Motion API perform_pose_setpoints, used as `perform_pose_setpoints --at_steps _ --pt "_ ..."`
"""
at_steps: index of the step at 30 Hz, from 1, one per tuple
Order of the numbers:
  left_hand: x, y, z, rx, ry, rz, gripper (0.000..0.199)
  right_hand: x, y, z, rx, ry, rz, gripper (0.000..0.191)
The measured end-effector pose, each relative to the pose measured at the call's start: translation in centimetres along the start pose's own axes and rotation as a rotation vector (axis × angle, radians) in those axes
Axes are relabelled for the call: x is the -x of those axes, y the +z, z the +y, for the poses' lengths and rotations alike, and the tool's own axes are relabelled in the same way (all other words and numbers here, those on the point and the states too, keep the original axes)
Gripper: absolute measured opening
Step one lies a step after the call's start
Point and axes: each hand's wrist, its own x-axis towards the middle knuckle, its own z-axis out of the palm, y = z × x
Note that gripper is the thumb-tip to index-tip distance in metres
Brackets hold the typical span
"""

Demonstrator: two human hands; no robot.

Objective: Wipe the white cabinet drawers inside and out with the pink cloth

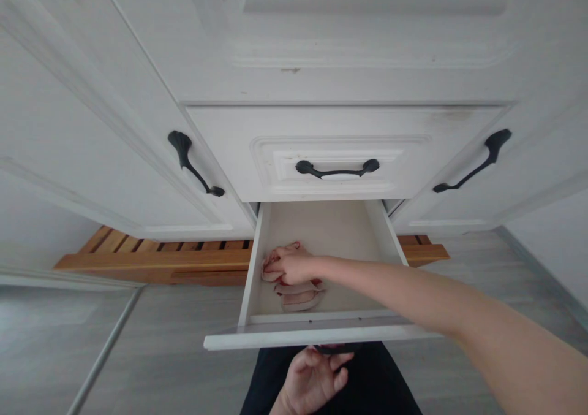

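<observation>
A white drawer (335,231) is pulled out of the cabinet. Inside it, on the left side, lies a crumpled pale pink cloth item (301,300) with reddish edging; its exact kind is unclear. My right hand (294,265) reaches in from the right, its fingers closed on the bunched fabric at the drawer's left wall. Below the drawer front, my left hand (315,381) is palm up with curled fingers hooked at the dark drawer handle (337,349). The drawer's front edge partly hides that handle.
Above the open drawer is a closed one with a black handle (337,171). Cabinet doors with black handles (195,163) flank it on both sides. A slatted wooden rack (156,259) sits low beneath the cabinet. Grey wood-look floor (193,335) surrounds my dark-clothed legs (381,384).
</observation>
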Motion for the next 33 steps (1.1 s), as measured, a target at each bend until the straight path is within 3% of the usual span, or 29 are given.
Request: perform_pose_setpoints --at_steps 5,9,11,14,16,18,22,25,33 --pt "0.2 -0.6 0.2 -0.007 0.042 -0.042 0.035 0.9 1.1 -2.6 -0.186 -0.177 -0.164 0.05" --pt "0.5 -0.6 0.3 -0.005 0.07 -0.056 0.038 1.4 -1.7 -1.9 -0.325 -0.152 -0.258 0.041" --pt "0.5 -0.3 0.3 -0.027 0.061 -0.059 0.039 2.0 -4.0 -0.8 -0.309 -0.086 -0.177 0.035" --pt "0.3 0.3 0.4 -0.023 0.047 -0.075 0.04 2.6 -7.0 1.2 -0.153 0.108 0.129 0.032" --pt "0.1 0.5 0.5 -0.001 0.042 -0.09 0.039 2.2 -8.1 2.5 -0.022 0.194 0.297 0.034" --pt "0.0 0.5 0.5 0.016 0.044 -0.1 0.038 1.1 -8.4 3.9 0.087 0.227 0.356 0.039" --pt "-0.1 0.2 0.3 0.031 0.056 -0.105 0.037 -1.8 -7.4 6.5 0.169 0.307 0.244 0.053" --pt "0.0 0.2 0.3 0.038 0.063 -0.105 0.036 -2.5 -6.5 8.0 0.18 0.346 0.166 0.069" --pt "0.2 0.2 0.4 0.062 0.05 -0.105 0.037 3.2 -6.6 12.0 0.207 0.286 0.092 0.073"
